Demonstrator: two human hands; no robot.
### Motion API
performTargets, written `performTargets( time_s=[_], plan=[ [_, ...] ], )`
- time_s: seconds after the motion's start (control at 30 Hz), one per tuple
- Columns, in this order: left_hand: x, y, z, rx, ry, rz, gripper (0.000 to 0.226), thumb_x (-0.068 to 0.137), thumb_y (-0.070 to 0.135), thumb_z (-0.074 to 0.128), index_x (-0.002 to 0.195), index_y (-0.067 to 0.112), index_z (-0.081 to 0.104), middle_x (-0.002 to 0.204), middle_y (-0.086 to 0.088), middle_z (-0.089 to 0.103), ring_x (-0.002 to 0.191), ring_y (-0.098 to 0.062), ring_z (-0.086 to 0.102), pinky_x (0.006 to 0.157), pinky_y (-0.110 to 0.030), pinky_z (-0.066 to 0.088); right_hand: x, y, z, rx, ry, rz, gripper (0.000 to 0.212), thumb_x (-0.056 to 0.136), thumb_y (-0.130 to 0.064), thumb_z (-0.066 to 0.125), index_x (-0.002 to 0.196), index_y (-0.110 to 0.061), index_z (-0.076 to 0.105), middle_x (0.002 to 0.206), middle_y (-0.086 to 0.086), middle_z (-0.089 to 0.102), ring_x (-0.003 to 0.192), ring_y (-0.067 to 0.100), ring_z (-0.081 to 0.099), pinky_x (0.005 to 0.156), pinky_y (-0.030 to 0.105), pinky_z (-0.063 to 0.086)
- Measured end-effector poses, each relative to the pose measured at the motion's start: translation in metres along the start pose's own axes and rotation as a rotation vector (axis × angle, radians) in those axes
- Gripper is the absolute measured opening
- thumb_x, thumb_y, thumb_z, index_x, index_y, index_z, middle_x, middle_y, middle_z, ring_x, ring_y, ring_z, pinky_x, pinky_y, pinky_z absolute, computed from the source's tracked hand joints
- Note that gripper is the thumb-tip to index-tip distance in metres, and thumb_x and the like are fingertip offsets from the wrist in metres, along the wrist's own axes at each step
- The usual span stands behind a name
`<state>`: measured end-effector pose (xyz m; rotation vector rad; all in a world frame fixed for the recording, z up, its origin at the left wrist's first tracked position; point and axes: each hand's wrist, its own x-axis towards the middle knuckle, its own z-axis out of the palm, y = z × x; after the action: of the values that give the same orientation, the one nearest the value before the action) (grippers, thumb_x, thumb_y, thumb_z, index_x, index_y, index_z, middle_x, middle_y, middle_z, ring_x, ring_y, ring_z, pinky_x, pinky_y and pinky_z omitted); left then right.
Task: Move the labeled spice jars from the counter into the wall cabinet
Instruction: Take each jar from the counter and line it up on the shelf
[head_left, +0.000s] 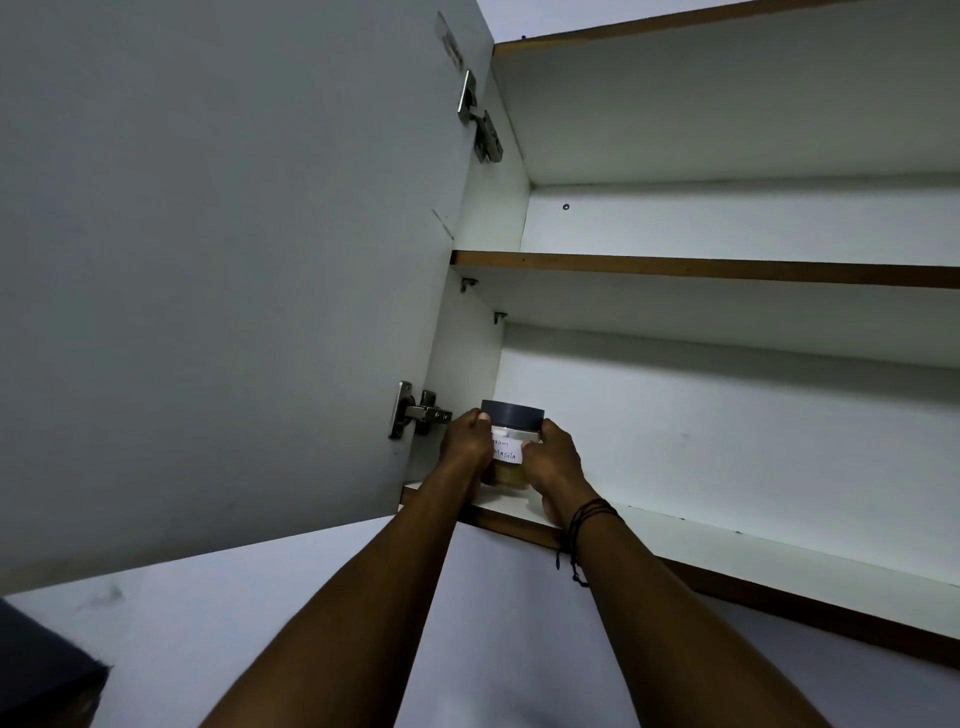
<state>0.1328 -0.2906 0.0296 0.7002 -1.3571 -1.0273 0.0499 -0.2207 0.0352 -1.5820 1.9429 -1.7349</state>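
A clear spice jar (508, 451) with a dark lid and a white handwritten label stands at the left end of the wall cabinet's bottom shelf (701, 540). My left hand (465, 439) grips its left side, thumb near the lid. My right hand (553, 460) grips its right side. Brownish powder shows in the lower part of the jar. Both arms reach up from below.
The cabinet door (234, 260) hangs open to the left on two metal hinges (415, 413). A middle shelf (701, 270) and an upper compartment sit above. The white wall lies below the cabinet. A dark object (41, 670) shows at the bottom left corner.
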Motion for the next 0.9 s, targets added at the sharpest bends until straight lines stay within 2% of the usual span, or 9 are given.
performTargets(
  time_s=[0.07,0.13,0.2,0.33,0.4,0.53,0.73,0.83,0.9],
  plan=[
    [0.011,-0.005,0.001,0.065,-0.004,-0.026,0.028,0.104,0.016,0.036,0.116,0.01,0.061,0.112,-0.016,0.065,0.087,-0.022,0.06,0.07,-0.026,0.047,0.009,0.004,0.007,-0.002,-0.067,0.011,0.041,0.087,0.001,0.056,0.128,-0.003,0.053,0.126,0.019,0.062,0.115,0.037,0.06,0.101,0.049,0.049],
    [0.017,-0.006,0.001,0.069,-0.042,-0.071,0.029,0.101,0.009,0.039,0.124,0.008,0.057,0.119,-0.017,0.065,0.101,-0.03,0.064,0.085,-0.034,0.054,0.013,0.006,0.012,-0.011,-0.133,0.015,0.046,0.086,0.002,0.059,0.131,-0.001,0.05,0.127,0.02,0.06,0.116,0.037,0.059,0.103,0.049,0.048],
    [0.02,-0.005,0.0,0.102,-0.063,-0.103,0.029,0.1,0.006,0.043,0.126,0.006,0.056,0.122,-0.019,0.064,0.106,-0.033,0.064,0.095,-0.04,0.054,0.015,0.008,0.014,-0.027,-0.17,0.021,0.046,0.089,0.002,0.055,0.133,-0.001,0.047,0.125,0.02,0.06,0.114,0.035,0.059,0.101,0.045,0.05],
    [0.019,-0.005,-0.002,0.201,-0.048,-0.109,0.03,0.102,0.006,0.041,0.129,0.001,0.054,0.125,-0.02,0.063,0.097,-0.029,0.062,0.079,-0.033,0.047,0.014,0.01,0.018,-0.027,-0.215,0.065,0.045,0.089,0.004,0.047,0.133,-0.004,0.046,0.124,0.02,0.059,0.114,0.037,0.059,0.096,0.045,0.053],
    [0.017,-0.005,-0.002,0.203,-0.042,-0.118,0.031,0.102,0.006,0.039,0.128,-0.001,0.055,0.126,-0.022,0.062,0.11,-0.034,0.063,0.083,-0.033,0.048,0.012,0.009,0.018,-0.031,-0.222,0.073,0.046,0.088,0.005,0.047,0.133,-0.005,0.047,0.126,0.021,0.059,0.115,0.038,0.058,0.099,0.049,0.052],
    [0.005,-0.002,-0.005,0.166,0.002,-0.123,0.032,0.099,0.001,0.042,0.128,-0.001,0.055,0.127,-0.023,0.061,0.115,-0.036,0.061,0.094,-0.037,0.051,0.001,0.005,0.011,-0.014,-0.19,0.071,0.044,0.088,0.006,0.043,0.13,-0.003,0.048,0.124,0.02,0.058,0.114,0.037,0.058,0.089,0.041,0.052],
    [-0.044,0.01,-0.013,0.172,0.014,0.073,0.03,0.095,0.005,0.043,0.113,0.009,0.067,0.113,-0.016,0.069,0.103,-0.033,0.065,0.094,-0.044,0.055,-0.036,-0.01,-0.011,-0.048,-0.162,-0.052,0.028,0.085,-0.001,0.057,0.111,-0.011,0.059,0.113,0.012,0.065,0.103,0.03,0.062,0.09,0.039,0.051],
    [-0.073,0.012,-0.015,0.235,0.009,0.177,0.027,0.096,0.009,0.042,0.103,0.007,0.067,0.106,-0.014,0.069,0.099,-0.032,0.064,0.087,-0.039,0.055,-0.058,-0.013,-0.025,-0.085,-0.119,-0.08,0.019,0.086,-0.006,0.057,0.102,-0.016,0.055,0.102,0.003,0.062,0.095,0.025,0.057,0.07,0.025,0.044],
    [-0.094,0.011,-0.016,0.23,-0.02,0.225,0.024,0.096,0.01,0.042,0.097,0.005,0.065,0.102,-0.016,0.069,0.099,-0.034,0.063,0.081,-0.037,0.05,-0.072,-0.011,-0.034,-0.112,-0.056,-0.087,0.023,0.09,-0.005,0.051,0.109,-0.015,0.055,0.113,0.005,0.059,0.104,0.024,0.055,0.078,0.02,0.038]
  ],
)
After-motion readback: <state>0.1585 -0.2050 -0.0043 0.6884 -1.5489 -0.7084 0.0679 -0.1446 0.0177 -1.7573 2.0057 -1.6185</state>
